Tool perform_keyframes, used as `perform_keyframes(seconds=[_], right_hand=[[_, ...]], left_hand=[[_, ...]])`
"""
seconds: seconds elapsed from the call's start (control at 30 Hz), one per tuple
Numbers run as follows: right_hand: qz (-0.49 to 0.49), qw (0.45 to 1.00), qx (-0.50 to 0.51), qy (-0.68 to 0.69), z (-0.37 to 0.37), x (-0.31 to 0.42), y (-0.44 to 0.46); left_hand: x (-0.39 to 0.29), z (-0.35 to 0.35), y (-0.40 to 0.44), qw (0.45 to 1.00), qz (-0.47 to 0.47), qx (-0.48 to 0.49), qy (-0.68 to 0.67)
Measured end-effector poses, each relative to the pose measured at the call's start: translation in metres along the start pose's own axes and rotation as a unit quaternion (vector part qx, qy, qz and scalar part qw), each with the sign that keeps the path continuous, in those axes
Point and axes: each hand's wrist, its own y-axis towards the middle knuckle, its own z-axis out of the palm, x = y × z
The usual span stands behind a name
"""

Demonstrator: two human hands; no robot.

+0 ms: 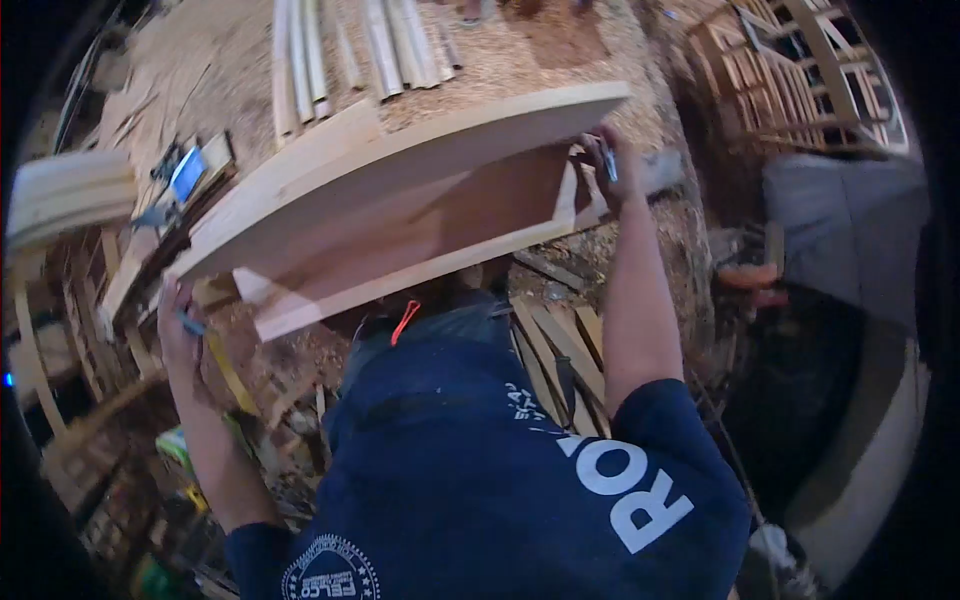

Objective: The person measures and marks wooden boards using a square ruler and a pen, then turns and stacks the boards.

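Note:
A long, shallow wooden frame (pixel 400 190) with a broad pale board along its top side spans the space in front of me. It is tilted, and a reddish-brown inner face shows between its edges. My left hand (pixel 179 320) is closed on its left end, and a small blue object (pixel 191 324) shows at that hand. At the far right end, my right hand (pixel 613 165) grips the frame near its corner, with something small and light blue at the fingers. The fingertips of both hands are partly hidden.
Long wooden strips (pixel 390 45) lie on the shaving-covered floor ahead. A bench with a blue-lit device (pixel 187 175) stands left. Loose wood offcuts (pixel 565 350) lie near my legs. At the right are a slatted wooden structure (pixel 800 75) and a grey covered bulk (pixel 850 220).

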Motion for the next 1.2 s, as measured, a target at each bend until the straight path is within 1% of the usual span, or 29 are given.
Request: perform_keyframes(seconds=[0.07, 0.1, 0.13, 0.2, 0.23, 0.27, 0.3, 0.33, 0.37, 0.4, 0.47, 0.5, 0.57, 0.6, 0.63, 0.67, 0.7, 0.77, 0.87, 1.03, 1.2], right_hand=[[0.044, 0.989, -0.092, 0.107, 0.001, 0.020, -0.017], [0.070, 0.979, -0.124, 0.144, -0.005, 0.014, -0.021], [0.073, 0.975, -0.144, 0.153, -0.009, 0.017, -0.031], [0.076, 0.965, -0.182, 0.171, -0.014, 0.023, -0.054], [0.118, 0.969, -0.173, 0.133, -0.020, 0.020, -0.059], [0.111, 0.973, -0.156, 0.128, -0.022, 0.017, -0.065], [0.105, 0.977, -0.140, 0.123, -0.021, 0.023, -0.070], [0.101, 0.980, -0.123, 0.117, -0.019, 0.028, -0.073], [0.052, 0.986, -0.123, 0.100, -0.012, 0.032, -0.073], [0.052, 0.990, -0.106, 0.071, -0.008, 0.040, -0.072], [0.051, 0.996, -0.070, 0.015, -0.002, 0.052, -0.069], [0.043, 0.997, -0.057, 0.020, 0.001, 0.047, -0.065], [0.024, 0.999, -0.029, 0.030, 0.004, 0.032, -0.055], [-0.003, 0.999, -0.032, 0.006, 0.005, 0.029, -0.051], [-0.028, 0.999, -0.033, -0.018, 0.006, 0.025, -0.046], [-0.054, 0.997, -0.033, -0.042, 0.007, 0.022, -0.044], [-0.051, 0.997, -0.036, -0.053, 0.008, 0.021, -0.043], [-0.047, 0.995, -0.042, -0.078, 0.008, 0.022, -0.043], [-0.079, 0.991, -0.065, -0.081, 0.011, 0.020, -0.041], [-0.077, 0.989, -0.076, -0.104, 0.012, 0.021, -0.042], [-0.072, 0.989, -0.071, -0.107, 0.012, 0.022, -0.041]], left_hand=[[0.003, 0.003, 0.000, 0.999, 0.022, -0.030, 0.025], [-0.005, 0.007, -0.001, 1.000, -0.002, -0.028, -0.002], [-0.009, 0.009, -0.005, 0.999, -0.026, -0.029, -0.028], [-0.001, -0.002, 0.000, 0.999, -0.023, -0.011, -0.045], [-0.002, 0.001, 0.001, 0.998, -0.022, -0.002, -0.053], [-0.002, 0.003, -0.001, 0.999, -0.009, -0.017, -0.048], [-0.008, 0.019, -0.013, 0.999, 0.003, -0.032, -0.043], [-0.009, 0.022, -0.015, 0.999, 0.004, -0.025, -0.047], [-0.009, 0.025, -0.017, 0.998, 0.005, -0.019, -0.052], [-0.009, 0.027, -0.019, 0.998, 0.006, -0.013, -0.056], [-0.010, 0.015, -0.012, 0.997, -0.013, 0.014, -0.070], [-0.007, 0.005, -0.005, 0.999, -0.015, 0.020, -0.046], [0.003, -0.014, 0.005, 0.998, 0.001, 0.049, -0.043], [0.002, -0.015, 0.007, 0.997, 0.009, 0.061, -0.042], [0.005, -0.012, 0.007, 0.999, -0.021, -0.024, -0.041], [0.005, -0.015, 0.009, 0.998, -0.020, 0.009, -0.051], [0.009, -0.026, 0.014, 0.997, -0.020, 0.043, -0.060], [0.008, -0.033, 0.017, 0.995, -0.019, 0.076, -0.068], [0.005, -0.021, 0.009, 0.996, -0.019, 0.061, -0.061], [0.001, -0.010, 0.004, 0.998, -0.024, 0.006, -0.053], [0.000, -0.005, 0.002, 0.998, -0.016, 0.005, -0.063]])
